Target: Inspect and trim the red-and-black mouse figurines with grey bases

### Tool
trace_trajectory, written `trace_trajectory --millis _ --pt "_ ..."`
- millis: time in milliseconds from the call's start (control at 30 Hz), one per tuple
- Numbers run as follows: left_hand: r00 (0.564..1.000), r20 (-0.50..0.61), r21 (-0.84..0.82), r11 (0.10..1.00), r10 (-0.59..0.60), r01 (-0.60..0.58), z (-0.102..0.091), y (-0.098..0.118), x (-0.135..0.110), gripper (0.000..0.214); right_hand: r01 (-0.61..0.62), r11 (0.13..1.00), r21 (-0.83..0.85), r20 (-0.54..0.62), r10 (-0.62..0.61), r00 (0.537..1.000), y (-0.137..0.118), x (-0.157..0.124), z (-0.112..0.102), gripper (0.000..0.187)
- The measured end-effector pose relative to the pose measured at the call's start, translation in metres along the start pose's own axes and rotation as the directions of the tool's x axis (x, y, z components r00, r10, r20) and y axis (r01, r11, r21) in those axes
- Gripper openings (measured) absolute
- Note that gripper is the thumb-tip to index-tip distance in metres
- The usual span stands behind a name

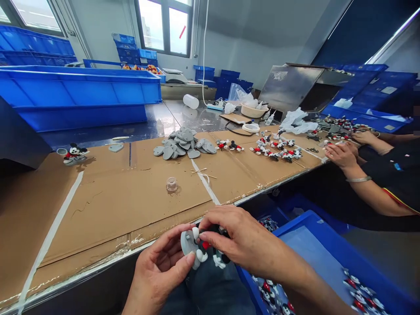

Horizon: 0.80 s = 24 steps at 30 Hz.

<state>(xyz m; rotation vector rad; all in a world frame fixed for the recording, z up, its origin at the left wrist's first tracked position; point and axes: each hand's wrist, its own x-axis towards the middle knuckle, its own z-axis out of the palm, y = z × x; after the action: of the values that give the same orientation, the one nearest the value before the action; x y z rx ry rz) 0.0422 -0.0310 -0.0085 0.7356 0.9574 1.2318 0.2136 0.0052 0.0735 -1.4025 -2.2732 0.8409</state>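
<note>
Cardboard-covered bench (108, 205), near edge. Just below it, left hand (157, 271) and right hand (244, 240) meet, fingers (213, 236) of both curled closed on one mouse figurine (207, 257), which is pinched between them. Its grey base disc (187, 243) lies against the left thumb. Beyond: clear cup (171, 184), heap of grey discs (183, 144), standing figurine (75, 154) far left. Blue bin (315, 249) sits beside the right forearm. Co-worker's hands (341, 155) at right.
</note>
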Motion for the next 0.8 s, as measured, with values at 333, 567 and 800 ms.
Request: trace_trajectory --millis 333,567,800 --pt "0.980 -0.020 0.190 0.963 0.197 -0.189 -0.001 -0.005 -0.001 0.040 -0.036 0.875 0.484 -0.020 0.052 0.998 0.029 -0.010 0.015 0.010" --pt "0.945 0.005 0.236 0.918 0.328 -0.320 0.002 -0.002 -0.001 0.034 -0.031 0.839 0.542 -0.034 0.059 0.998 0.035 -0.009 0.021 0.016" --pt "0.927 0.007 0.271 0.892 0.374 -0.361 -0.006 -0.005 0.001 0.033 0.045 0.875 0.482 -0.080 -0.008 0.997 0.034 -0.007 0.027 0.011"
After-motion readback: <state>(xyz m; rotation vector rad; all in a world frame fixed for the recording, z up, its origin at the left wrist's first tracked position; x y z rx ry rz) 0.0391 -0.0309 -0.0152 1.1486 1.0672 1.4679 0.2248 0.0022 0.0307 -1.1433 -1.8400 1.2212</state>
